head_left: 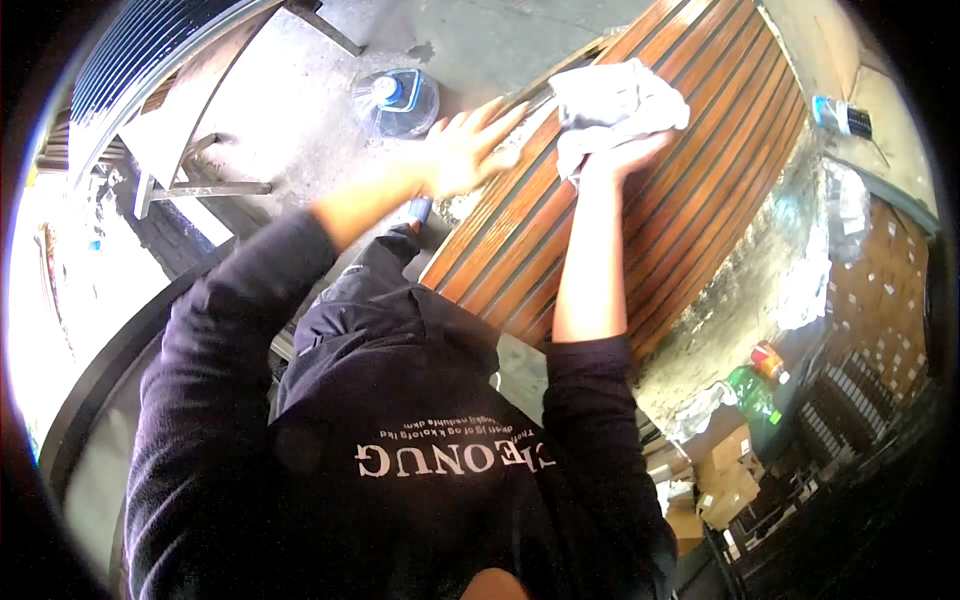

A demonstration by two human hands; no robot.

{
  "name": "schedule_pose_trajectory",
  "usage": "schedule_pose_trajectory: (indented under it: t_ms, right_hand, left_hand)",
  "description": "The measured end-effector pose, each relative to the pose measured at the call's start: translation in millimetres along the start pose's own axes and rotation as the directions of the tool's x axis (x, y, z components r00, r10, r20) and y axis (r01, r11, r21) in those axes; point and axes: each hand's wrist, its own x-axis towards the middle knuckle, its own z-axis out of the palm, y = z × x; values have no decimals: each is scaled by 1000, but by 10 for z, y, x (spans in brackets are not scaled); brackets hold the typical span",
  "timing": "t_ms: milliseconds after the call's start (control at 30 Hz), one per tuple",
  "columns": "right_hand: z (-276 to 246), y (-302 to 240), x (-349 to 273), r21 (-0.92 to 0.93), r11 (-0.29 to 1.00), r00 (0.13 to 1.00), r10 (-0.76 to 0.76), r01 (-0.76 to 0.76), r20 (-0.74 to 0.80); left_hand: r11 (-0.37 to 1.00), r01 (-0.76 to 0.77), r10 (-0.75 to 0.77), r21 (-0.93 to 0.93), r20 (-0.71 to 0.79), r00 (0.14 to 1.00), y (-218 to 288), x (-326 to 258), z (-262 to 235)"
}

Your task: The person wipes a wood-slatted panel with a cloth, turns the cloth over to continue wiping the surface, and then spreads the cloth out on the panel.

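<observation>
A brown wooden panel with dark grooves [690,190] lies in front of me, running from lower left to upper right. My right hand [630,158] is closed on a crumpled white cloth [620,105] over the panel's upper part; the cloth hides most of its fingers. My left hand [470,150] hovers by the panel's left edge with its fingers spread and nothing in it. Whether it touches that edge, I cannot tell.
Beyond my left hand a large clear water bottle with a blue handle [420,112] stands on the concrete floor. A metal-legged stand [205,188] is at the left. To the right lie a green plastic bottle [752,393], an orange-labelled container [769,362] and cardboard boxes [728,480].
</observation>
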Motion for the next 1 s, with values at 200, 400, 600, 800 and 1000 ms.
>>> schedule_pose_trajectory:
  t_ms: [200,400,600,800,1000]
  right_hand:
    - [-515,317,-1301,-223,974,985,72,-36,158]
    - [-367,677,-1004,-228,912,800,-155,342,580]
    - [309,60,183,-51,992,976,123,-116,181]
    - [-1081,1351,-1134,-161,985,957,104,-61,270]
    - [-820,873,-1208,273,959,959,1,-81,284]
  left_hand:
    - [944,2,-91,-329,-255,963,-181,-1530,672]
    - [728,282,-237,-625,157,959,86,-1590,363]
    - [793,241,-170,-559,177,969,88,-1510,370]
    - [855,131,-20,-501,222,975,-24,-1429,184]
    - [812,321,-481,-487,-250,840,-190,-431,-200]
